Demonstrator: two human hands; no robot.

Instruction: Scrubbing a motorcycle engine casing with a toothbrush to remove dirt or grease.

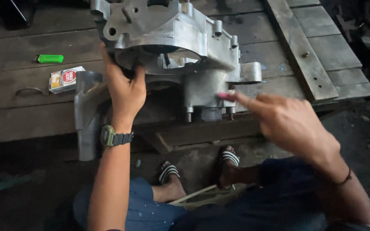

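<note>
My left hand (125,92) grips the engine case (172,47), which sits at the bench (31,51) edge. My right hand (287,124) points one finger at the case's front. It could tip off.

Engine casing (180,47) on the workbench (322,64) — lighter (50,58) and packet (66,79) lie to its left.

Looks like a small repair workshop, prob. for motorbikes. Rough plank counter (31,51), dark w/ oil and grime, sits low over a dirty concrete floor (356,132). A big cast-metal engine case (172,38) stands on the counter edge, another metal part (88,111) leaning beside it. Casual bits lie on the planks: green lighter (50,58), cigarette pack (66,79). Person wears sandals (228,157), no shop gear. Dim light, no tidy fittings.
</note>
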